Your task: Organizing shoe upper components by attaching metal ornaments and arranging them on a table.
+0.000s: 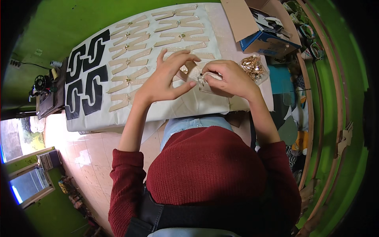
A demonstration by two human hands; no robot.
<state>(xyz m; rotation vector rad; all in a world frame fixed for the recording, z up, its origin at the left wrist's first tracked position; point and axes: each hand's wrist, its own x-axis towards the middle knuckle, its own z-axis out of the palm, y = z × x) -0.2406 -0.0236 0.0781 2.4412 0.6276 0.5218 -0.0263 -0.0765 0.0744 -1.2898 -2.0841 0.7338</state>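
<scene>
My left hand (169, 78) is over the table, thumb and fingers curved and well apart with nothing gripped between them. Close to its right, the fingers of my right hand (230, 77) are closed around a small whitish thing whose kind I cannot make out. A pale piece with small dark spots (202, 83) shows by the right fingertips, partly covered by the hand. Beige cut strap pieces with a shiny ornament at the middle, such as this strap piece (181, 36), lie in rows beyond and left of my hands. One more beige piece is half hidden between the hands.
Black S-shaped cutouts (94, 89) lie on the left of the cloth-covered table (169, 110). A clear bag of gold-coloured bits (253, 67) rests right of my right hand. An opened cardboard box (263, 42) stands at the far right; a sewing machine (41, 85) is at the left.
</scene>
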